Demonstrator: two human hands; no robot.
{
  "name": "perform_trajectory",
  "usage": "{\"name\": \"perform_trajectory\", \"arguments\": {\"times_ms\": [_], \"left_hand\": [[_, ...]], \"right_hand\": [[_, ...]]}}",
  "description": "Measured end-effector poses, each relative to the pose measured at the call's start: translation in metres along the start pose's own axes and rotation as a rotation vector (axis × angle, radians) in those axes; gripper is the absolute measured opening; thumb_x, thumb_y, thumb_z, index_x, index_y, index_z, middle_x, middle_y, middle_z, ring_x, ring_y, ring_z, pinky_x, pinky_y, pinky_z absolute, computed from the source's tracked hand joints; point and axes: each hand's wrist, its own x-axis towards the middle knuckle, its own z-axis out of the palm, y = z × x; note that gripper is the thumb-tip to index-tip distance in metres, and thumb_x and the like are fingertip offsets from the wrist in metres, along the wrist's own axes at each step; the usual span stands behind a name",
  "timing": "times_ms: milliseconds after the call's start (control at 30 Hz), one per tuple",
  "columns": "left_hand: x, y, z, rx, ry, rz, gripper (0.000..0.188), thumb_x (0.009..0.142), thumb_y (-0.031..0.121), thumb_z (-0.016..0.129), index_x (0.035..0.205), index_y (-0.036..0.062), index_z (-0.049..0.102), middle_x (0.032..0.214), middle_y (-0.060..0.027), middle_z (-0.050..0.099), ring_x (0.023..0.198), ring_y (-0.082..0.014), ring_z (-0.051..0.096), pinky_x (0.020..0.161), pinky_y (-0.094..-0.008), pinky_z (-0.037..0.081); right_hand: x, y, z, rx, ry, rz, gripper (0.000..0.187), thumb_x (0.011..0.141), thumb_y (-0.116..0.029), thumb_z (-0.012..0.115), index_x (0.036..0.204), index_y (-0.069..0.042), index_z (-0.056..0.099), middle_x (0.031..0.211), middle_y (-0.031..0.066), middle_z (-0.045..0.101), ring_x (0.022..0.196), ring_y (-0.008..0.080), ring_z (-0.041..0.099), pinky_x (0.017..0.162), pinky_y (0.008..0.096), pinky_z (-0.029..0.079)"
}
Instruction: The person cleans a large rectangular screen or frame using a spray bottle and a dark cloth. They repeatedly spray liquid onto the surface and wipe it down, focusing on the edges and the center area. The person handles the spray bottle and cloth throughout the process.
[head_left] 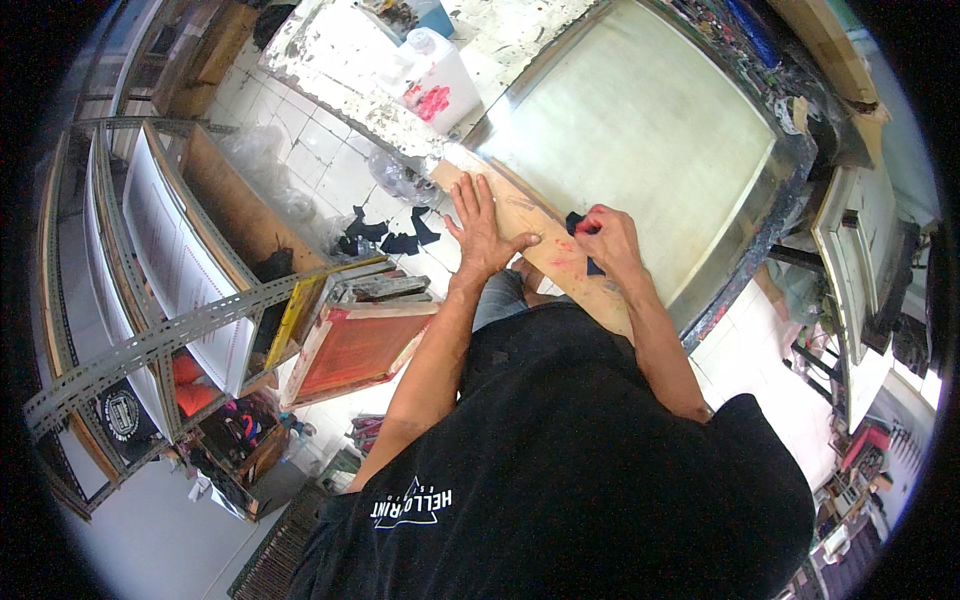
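My left hand [482, 238] lies open on a tan board [588, 291], its fingers spread and the thumb stretched to the right. Red smears mark the board between my two hands. My right hand [612, 240] is closed on a dark cloth [573, 223], which pokes out past red-stained fingertips. Part of this cloth is hidden by the hand. The board lies along the near edge of a pale, glass-like panel [640, 120] in a dark frame.
A white plastic jug [438, 85] with a red stain stands on a paint-spattered table [335, 60]. Black fabric scraps [400, 242] lie on the tiled floor. At left, a metal rack [180, 345] holds large frames beside a red-meshed screen frame [365, 350]. A white-topped stand [850, 260] is at right.
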Motion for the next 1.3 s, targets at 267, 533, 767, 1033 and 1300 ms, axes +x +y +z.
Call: {"name": "perform_trajectory", "arguments": {"times_ms": [267, 533, 767, 1033, 1300], "left_hand": [[0.001, 0.001, 0.001, -0.041, -0.002, 0.022, 0.142, 0.052, 0.068, 0.081, 0.152, 0.0012, 0.006, 0.159, -0.0222, -0.005, 0.146, -0.0418, -0.007, 0.105, -0.0733, 0.006], [-0.002, -0.001, 0.001, -0.037, 0.018, 0.030, 0.140, 0.053, 0.065, 0.082, 0.152, 0.0008, 0.006, 0.158, -0.0236, -0.003, 0.146, -0.0424, -0.008, 0.105, -0.0734, 0.006], [0.001, 0.002, 0.002, -0.046, 0.007, 0.045, 0.140, 0.054, 0.067, 0.081, 0.152, 0.0003, 0.006, 0.158, -0.0255, -0.004, 0.145, -0.0444, -0.007, 0.103, -0.0742, 0.007], [-0.001, -0.002, 0.002, -0.034, -0.002, 0.017, 0.141, 0.054, 0.069, 0.079, 0.152, -0.0004, 0.006, 0.158, -0.0261, -0.005, 0.145, -0.0445, -0.008, 0.103, -0.0745, 0.006], [0.001, 0.002, 0.003, -0.051, 0.005, 0.041, 0.142, 0.054, 0.065, 0.082, 0.152, 0.0003, 0.002, 0.158, -0.0258, -0.006, 0.145, -0.0438, -0.009, 0.103, -0.0747, 0.006]], "right_hand": [[0.030, 0.023, -0.007, 0.456, 0.099, 0.225, 0.011, 0.078, -0.004, 0.070, 0.086, 0.002, 0.071, 0.077, 0.0097, 0.070, 0.070, 0.0109, 0.065, 0.065, 0.0264, 0.052], [-0.003, -0.011, -0.027, -0.088, 0.055, -0.242, 0.025, 0.076, -0.007, 0.069, 0.101, -0.006, 0.072, 0.097, 0.0116, 0.063, 0.091, 0.0302, 0.062, 0.079, 0.0370, 0.050], [0.004, 0.003, 0.013, -0.084, 0.103, -0.201, 0.013, 0.073, -0.007, 0.069, 0.086, -0.003, 0.070, 0.090, 0.0118, 0.063, 0.092, 0.0311, 0.061, 0.078, 0.0402, 0.050], [-0.088, 0.043, -0.033, -0.291, 0.089, -0.011, 0.013, 0.066, -0.014, 0.075, 0.075, -0.007, 0.069, 0.082, 0.0065, 0.063, 0.085, 0.0281, 0.057, 0.074, 0.0390, 0.047], [-0.033, 0.039, 0.003, -0.184, 0.142, -0.208, 0.010, 0.064, -0.016, 0.073, 0.072, -0.011, 0.068, 0.081, 0.0065, 0.061, 0.088, 0.0284, 0.055, 0.076, 0.0429, 0.043]]}}
